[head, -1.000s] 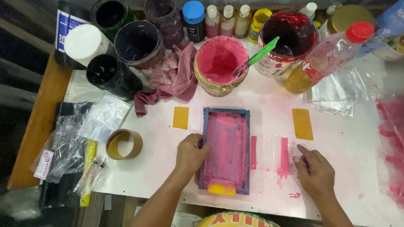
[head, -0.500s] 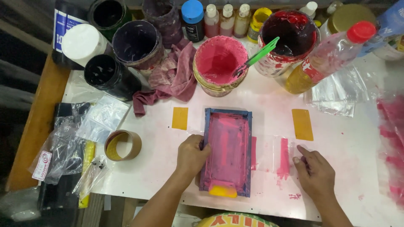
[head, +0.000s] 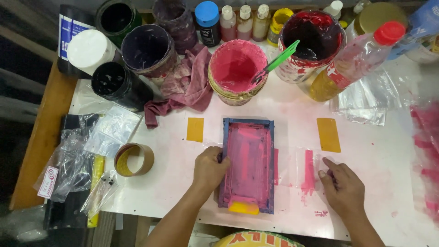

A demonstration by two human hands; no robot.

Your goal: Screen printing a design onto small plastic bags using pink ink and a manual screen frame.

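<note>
Pressing down w/ the left hand (head: 209, 168), the person grips the left rail of a small blue-framed printing screen (head: 248, 164), fingers curled over its edge; the mesh is coated in pink ink. The frame lies flat on the white table (head: 384, 169), about centre, w/ a yellow squeegee (head: 243, 208) resting at its near end, touching the frame. Right hand (head: 345, 190) lies loosely open, fingertips flat on a clear plastic strip (head: 302, 167) that runs out from under the frame's right side & carries a pink printed bar. Two yellow tape marks (head: 195, 129) sit either side of the frame, apart from it.

Looks to me like the positioning step: screen held steady, film being lined up or slid beneath it. Next move prob. calls for keeping the frame pinned so it doesn't skid on the wet ink, & shifting the film w/o smearing that fresh bar.

Behind: open tub of pink ink (head: 238, 68) w/ a green stick (head: 280, 59), dark ink tubs, a stained rag (head: 185, 84); tape roll (head: 134, 159) to the left.
</note>
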